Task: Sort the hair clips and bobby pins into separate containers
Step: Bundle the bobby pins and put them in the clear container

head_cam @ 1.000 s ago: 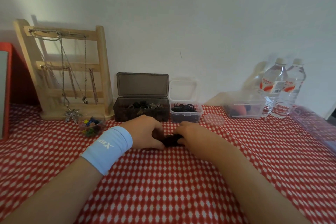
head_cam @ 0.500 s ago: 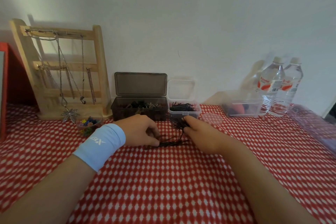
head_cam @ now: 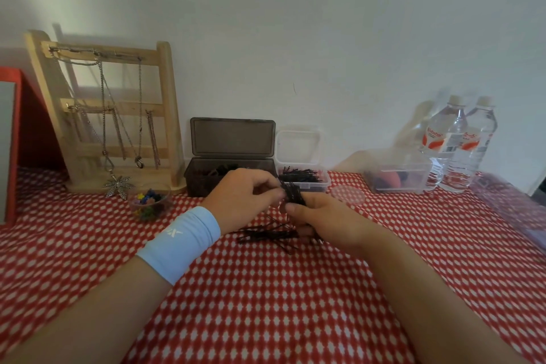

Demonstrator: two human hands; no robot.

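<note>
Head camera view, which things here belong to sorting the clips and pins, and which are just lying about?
Job: bunch of bobby pins, pinched by left hand and right hand; loose bobby pins on the cloth; small clear box holding pins; dark box, open.
Lying about: wooden jewellery stand; water bottles; small bowl; clear tub; round lid.

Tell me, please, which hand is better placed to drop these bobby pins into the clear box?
Probably right: the right hand grips the black bobby pin bundle near the clear plastic box; the left hand only pinches it.
</note>
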